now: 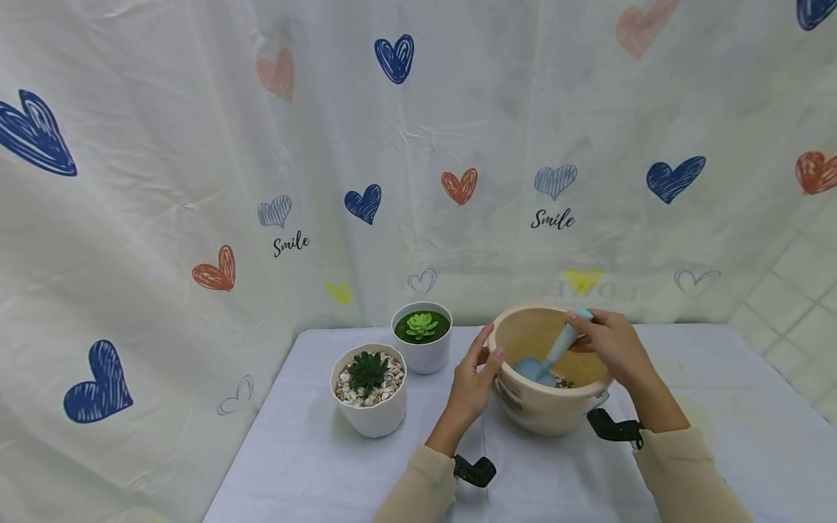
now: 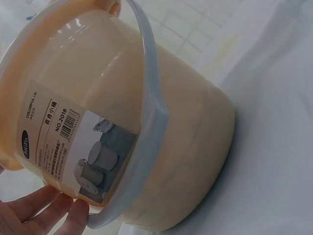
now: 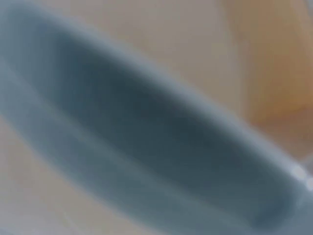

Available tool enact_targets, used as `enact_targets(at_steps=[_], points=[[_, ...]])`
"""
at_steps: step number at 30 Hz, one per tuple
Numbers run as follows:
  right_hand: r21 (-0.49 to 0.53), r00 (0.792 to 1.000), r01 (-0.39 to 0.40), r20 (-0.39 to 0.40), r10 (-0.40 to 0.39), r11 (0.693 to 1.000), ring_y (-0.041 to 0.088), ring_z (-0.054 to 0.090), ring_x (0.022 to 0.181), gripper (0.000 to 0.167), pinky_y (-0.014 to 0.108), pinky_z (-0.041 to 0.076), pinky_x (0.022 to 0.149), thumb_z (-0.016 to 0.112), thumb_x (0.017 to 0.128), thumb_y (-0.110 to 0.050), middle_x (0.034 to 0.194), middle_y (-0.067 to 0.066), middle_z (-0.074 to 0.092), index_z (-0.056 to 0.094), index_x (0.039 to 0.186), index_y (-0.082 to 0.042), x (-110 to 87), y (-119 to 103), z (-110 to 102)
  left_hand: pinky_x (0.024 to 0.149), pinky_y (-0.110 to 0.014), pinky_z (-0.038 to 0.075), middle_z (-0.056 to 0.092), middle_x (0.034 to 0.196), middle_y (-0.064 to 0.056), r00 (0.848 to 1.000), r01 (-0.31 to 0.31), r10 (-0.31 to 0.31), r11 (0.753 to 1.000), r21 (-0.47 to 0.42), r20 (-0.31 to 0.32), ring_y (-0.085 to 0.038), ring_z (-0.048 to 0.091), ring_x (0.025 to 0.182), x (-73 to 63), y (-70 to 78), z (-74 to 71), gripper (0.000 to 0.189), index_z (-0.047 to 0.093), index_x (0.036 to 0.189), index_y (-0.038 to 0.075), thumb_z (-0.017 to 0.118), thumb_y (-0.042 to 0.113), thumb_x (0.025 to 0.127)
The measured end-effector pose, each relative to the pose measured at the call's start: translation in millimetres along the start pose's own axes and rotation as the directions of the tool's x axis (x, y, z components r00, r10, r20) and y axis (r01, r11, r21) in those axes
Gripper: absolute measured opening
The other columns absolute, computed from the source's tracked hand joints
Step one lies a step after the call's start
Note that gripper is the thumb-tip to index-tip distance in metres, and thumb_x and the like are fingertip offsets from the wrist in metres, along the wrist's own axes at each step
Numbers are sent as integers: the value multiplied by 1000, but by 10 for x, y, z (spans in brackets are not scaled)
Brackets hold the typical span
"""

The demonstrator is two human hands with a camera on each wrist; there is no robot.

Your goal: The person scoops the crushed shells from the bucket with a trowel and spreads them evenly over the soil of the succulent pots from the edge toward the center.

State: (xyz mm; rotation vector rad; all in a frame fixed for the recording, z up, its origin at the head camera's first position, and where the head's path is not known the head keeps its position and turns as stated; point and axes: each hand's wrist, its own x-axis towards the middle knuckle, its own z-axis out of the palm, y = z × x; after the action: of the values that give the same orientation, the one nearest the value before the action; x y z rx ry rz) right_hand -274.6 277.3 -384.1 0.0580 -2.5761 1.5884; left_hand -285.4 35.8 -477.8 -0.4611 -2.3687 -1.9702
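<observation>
A cream plastic bucket stands on the table at centre right. At its left side, my left hand holds the wall near the rim, its fingertips against the outside in the left wrist view. My right hand grips the pale blue handle of a small shovel over the right rim. The shovel slants down into the bucket, its blade amid small pebbles at the bottom. A grey-blue bail handle hangs along the bucket's outside. Close up and blurred, a grey-blue strip fills the right wrist view.
Left of the bucket are two white pots. The nearer pot holds a dark green succulent among pebbles; the farther one has a light green succulent. A heart-printed curtain hangs behind the white-covered table.
</observation>
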Motion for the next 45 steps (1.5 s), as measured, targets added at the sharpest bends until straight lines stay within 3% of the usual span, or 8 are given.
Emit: enact_targets(at_steps=[8,16,22,25,28,33,38,45], points=[[138,995,-25,-96,38,990,3,70,76,61,27,62,73,51,107,-41,83,-13,67,54,133,15,2,27,-12,92,-32,57,68,127,4,1000,9,-9,1000,8,4,-10,63,113,-7,12,-8,53,34,154,53,49,58,103],[305,983,-52,-150,102,951,4,72,73,50,25,61,70,56,105,-38,85,-17,68,57,127,6,-23,35,-73,88,-28,55,68,126,6,1000,-4,4,1000,15,3,-9,62,112,7,2,4,49,32,150,61,49,56,104],[403,976,-70,-163,147,912,3,73,74,51,26,61,69,59,103,-36,87,-15,66,52,131,6,-75,48,-132,88,-30,56,69,125,4,1000,-28,28,999,19,3,-10,63,113,13,-7,5,50,32,152,58,48,56,104],[465,968,-70,-181,173,882,4,73,73,46,26,61,69,62,102,-37,86,-13,66,57,125,3,-102,73,-172,88,-31,56,69,126,4,1000,-28,28,999,23,3,-11,64,114,11,-5,1,51,32,153,56,47,55,105],[527,963,-48,-201,179,848,6,74,72,33,26,61,68,65,100,-37,85,-10,68,66,109,-5,-150,107,-223,89,-32,56,69,126,4,1000,-29,29,999,26,2,-13,63,116,10,-11,-4,52,32,154,54,47,56,105],[628,958,-22,-209,195,778,10,75,73,23,27,61,67,67,99,-36,86,-6,70,74,90,-15,-237,145,-290,92,-34,55,69,128,5,1000,-29,29,999,37,2,-14,62,121,10,-22,-14,51,31,152,59,46,59,104],[699,957,16,-217,192,715,13,76,72,23,27,61,67,67,99,-32,84,-4,71,76,89,-14,-288,156,-310,94,-39,56,69,128,2,1000,-30,30,999,36,-3,-17,62,122,4,-11,-11,50,32,153,56,47,54,105],[770,957,30,-207,205,637,17,76,71,17,29,62,67,68,98,-27,83,0,70,74,92,-12,-332,163,-312,99,-42,54,67,133,3,1000,-3,2,999,46,11,-16,61,125,-9,-6,-7,48,28,150,64,46,52,106]])
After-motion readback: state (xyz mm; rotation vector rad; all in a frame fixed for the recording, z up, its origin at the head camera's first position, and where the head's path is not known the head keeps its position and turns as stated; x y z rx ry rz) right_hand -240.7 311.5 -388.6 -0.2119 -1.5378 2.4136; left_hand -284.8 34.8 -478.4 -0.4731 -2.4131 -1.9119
